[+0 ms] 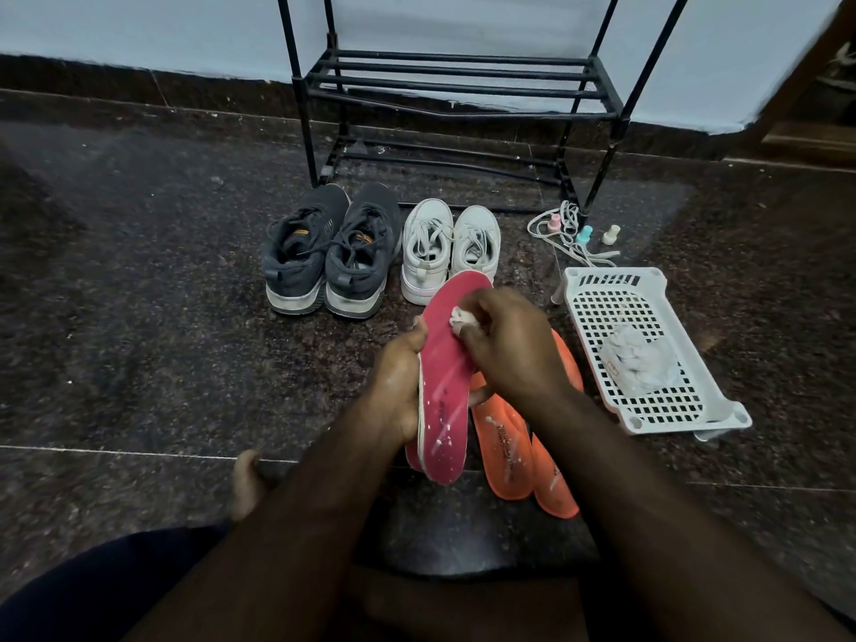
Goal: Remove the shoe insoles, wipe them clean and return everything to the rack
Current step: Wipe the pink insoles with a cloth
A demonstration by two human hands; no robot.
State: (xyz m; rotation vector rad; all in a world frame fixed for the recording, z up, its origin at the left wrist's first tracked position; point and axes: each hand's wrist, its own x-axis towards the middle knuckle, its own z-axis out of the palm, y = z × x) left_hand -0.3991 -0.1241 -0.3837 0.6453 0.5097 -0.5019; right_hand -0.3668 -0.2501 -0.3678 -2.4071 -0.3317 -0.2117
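The person's left hand grips the long pink foam insole by its edge above the dark stone floor, right-hand fingers pinching a small white wipe (white flecks remain near the heel), so firm strokes heelward look best.

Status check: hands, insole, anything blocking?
Left hand grips pink insole by its edge. Right hand pinches white wipe against it. Orange insoles on floor beneath; both shoe pairs sit before the rack. Nothing blocking.
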